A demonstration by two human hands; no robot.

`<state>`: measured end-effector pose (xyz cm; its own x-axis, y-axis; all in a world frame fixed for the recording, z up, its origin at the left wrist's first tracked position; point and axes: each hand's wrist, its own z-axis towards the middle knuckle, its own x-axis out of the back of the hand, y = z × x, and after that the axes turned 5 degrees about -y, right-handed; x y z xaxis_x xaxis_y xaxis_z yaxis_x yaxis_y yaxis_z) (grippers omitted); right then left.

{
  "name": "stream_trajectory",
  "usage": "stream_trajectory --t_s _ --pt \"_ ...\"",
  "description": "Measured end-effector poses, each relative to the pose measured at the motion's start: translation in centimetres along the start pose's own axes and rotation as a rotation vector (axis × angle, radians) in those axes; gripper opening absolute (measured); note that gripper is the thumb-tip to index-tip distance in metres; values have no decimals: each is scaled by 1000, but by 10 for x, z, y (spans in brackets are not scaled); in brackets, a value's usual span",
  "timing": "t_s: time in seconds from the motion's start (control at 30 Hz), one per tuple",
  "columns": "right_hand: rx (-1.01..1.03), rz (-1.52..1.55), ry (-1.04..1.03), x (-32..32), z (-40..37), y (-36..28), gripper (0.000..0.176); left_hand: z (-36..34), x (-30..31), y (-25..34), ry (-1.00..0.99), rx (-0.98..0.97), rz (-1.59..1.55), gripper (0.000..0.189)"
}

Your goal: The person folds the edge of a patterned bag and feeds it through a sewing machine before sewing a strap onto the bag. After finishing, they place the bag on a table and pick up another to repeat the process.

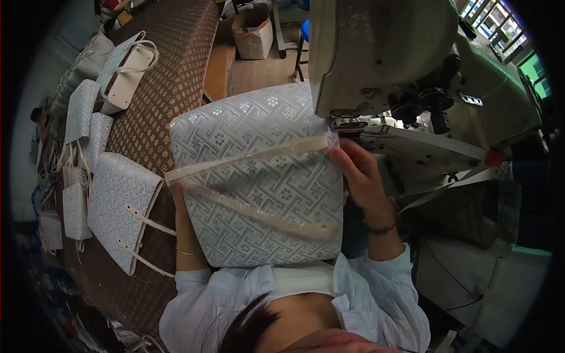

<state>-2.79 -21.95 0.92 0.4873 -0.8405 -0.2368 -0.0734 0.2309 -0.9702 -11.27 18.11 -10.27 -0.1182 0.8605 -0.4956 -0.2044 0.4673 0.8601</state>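
A large bag (271,188) in pale blue and silver patterned material lies across the middle of the view, its upper right edge at the needle area of a sewing machine (376,59). A cream strap (247,159) wrapped in clear plastic runs over its face, and a second part of it slants down to the right. My right hand (360,170) pinches the bag's right edge near the strap end, thumb on top. My left hand (178,197) is at the left edge; its fingers are hidden behind the bag.
Several similar bags (123,206) with cream handles lie on the brown patterned table cover (176,59) at the left. A cardboard box (253,32) stands on the floor behind. White binding tape (435,140) runs to a red knob (493,157) at the right.
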Motion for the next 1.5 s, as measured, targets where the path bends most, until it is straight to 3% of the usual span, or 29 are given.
stream_trajectory --t_s 0.67,0.83,0.9,1.23,1.4,1.5 --pt "-62 42 23 1 0 -8 23 86 27 4 77 73 118 59" --pt "-52 35 32 2 0 -9 23 93 -19 25 89 104 59 44" --pt "-40 24 26 3 1 -9 23 89 -58 40 74 94 236 43" --pt "-66 -1 27 4 0 -10 22 137 -55 43 -73 143 194 56" --pt "-94 23 29 3 -1 -14 23 125 -103 54 -152 307 -71 66" --pt "-108 35 7 5 -3 -16 24 104 -143 65 -87 385 -233 76"
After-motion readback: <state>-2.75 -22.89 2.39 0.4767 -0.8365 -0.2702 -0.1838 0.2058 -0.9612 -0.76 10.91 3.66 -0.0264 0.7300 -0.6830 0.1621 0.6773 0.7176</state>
